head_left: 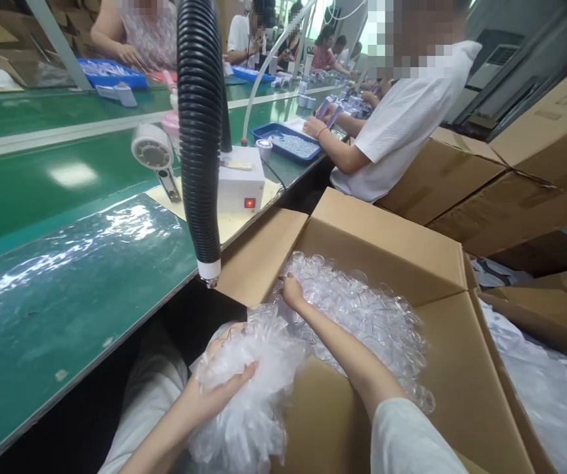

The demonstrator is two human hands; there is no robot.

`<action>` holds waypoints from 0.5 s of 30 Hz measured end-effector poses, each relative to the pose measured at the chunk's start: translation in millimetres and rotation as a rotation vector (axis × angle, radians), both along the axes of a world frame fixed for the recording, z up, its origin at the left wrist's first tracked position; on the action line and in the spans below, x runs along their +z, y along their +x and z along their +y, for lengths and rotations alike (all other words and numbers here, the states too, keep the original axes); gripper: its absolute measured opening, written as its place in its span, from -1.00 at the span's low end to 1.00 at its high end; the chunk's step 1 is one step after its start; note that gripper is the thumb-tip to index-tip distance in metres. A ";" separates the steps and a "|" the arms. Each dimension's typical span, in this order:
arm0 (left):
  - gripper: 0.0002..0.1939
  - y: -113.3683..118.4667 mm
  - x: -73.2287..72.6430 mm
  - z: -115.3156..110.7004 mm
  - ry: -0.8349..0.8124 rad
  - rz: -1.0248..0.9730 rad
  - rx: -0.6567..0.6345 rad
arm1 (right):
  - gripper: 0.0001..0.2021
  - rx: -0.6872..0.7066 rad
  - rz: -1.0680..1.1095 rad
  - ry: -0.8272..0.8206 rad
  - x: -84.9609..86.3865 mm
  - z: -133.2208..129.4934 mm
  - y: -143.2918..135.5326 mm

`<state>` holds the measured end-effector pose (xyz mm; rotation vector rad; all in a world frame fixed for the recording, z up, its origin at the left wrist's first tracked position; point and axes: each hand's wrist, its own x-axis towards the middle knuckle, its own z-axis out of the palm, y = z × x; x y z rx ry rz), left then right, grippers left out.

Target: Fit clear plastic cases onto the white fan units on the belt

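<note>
My left hand [231, 382] is wrapped around a thick bunch of clear plastic bags [258, 368], whose loose ends fan out above and below my fingers. The bunch hangs over the near-left edge of an open cardboard box [387, 240]. Inside the box lies a heap of clear round plastic pieces [362, 316]. My right hand [292, 291] reaches in to the heap's far-left side, by the box flap. Its fingers are curled closed, and whatever they pinch is hidden or too transparent to make out.
A black ribbed hose [199, 131] hangs left of the box. On the green table [66, 316] stand a white machine [241, 181] with a lit red switch, a small fan [152, 148] and a blue tray [293, 148]. A co-worker in a white shirt [406, 118] sits beyond; stacked cartons [535, 197] stand right.
</note>
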<state>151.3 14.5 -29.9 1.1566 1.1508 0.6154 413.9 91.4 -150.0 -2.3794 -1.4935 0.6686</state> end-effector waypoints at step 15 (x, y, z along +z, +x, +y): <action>-0.46 23.3 8.7 11.2 0.171 -0.040 -0.346 | -0.90 0.263 0.281 0.070 73.8 -59.4 25.4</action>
